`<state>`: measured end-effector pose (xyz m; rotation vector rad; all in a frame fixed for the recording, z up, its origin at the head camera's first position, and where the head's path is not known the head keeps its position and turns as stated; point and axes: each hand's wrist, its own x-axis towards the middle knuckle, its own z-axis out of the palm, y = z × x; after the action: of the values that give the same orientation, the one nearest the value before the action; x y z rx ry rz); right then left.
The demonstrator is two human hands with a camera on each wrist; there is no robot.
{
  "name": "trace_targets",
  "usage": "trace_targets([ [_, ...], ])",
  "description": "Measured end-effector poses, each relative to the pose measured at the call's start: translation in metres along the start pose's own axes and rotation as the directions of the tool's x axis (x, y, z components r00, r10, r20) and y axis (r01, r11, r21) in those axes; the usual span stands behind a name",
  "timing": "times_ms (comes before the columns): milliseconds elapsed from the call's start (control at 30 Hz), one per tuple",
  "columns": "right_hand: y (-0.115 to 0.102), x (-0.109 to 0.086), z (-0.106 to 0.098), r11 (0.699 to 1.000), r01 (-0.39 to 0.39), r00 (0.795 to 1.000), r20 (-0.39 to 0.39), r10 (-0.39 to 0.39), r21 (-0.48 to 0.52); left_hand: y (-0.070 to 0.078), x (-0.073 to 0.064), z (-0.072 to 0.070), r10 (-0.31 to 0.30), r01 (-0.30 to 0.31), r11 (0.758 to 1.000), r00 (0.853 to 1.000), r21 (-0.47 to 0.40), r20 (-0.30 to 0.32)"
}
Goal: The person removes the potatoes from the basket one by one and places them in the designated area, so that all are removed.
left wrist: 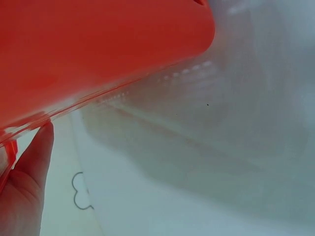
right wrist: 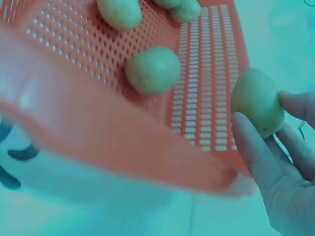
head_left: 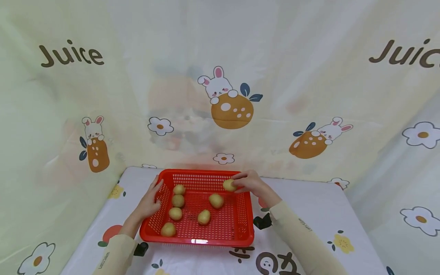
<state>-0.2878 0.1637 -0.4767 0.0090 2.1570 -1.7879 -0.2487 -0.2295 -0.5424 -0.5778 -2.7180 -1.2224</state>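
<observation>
Your cream sleeves reach over the bench. Your right hand pinches one potato by the back right corner of the red basket. Your left hand has its fingers out straight, touching the basket's left edge. Six more potatoes sit inside: four make a loose row near the left edge, and two lie nearer the middle. Behind the bench hangs a cloth with bunnies on it.

I see a red basket, yellowish potatoes, cream sleeves with dark lettering, a white tablecloth with yellow flowers, and a pale curtain printed with rabbits.
</observation>
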Motion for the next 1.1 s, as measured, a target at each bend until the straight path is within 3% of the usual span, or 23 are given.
trace_targets([
  [200,-0.001,-0.005,-0.022,0.999,-0.017,1.0,-0.018,0.017,-0.044,-0.001,0.0,0.0,-0.004,0.004,1.0,1.0,-0.007,0.005],
  [600,0.013,-0.011,-0.064,1.0,-0.017,0.994,-0.108,0.017,0.001,-0.001,-0.001,-0.002,-0.013,0.013,1.0,1.0,0.002,0.001],
  [867,0.036,-0.013,-0.084,0.999,-0.045,0.988,-0.145,0.046,0.014,0.0,-0.001,-0.002,-0.002,0.002,1.0,1.0,0.003,-0.008],
  [1100,0.065,-0.017,-0.094,0.992,-0.106,0.973,-0.212,0.089,-0.072,0.0,0.0,-0.001,-0.009,0.009,1.0,1.0,0.001,0.002],
])
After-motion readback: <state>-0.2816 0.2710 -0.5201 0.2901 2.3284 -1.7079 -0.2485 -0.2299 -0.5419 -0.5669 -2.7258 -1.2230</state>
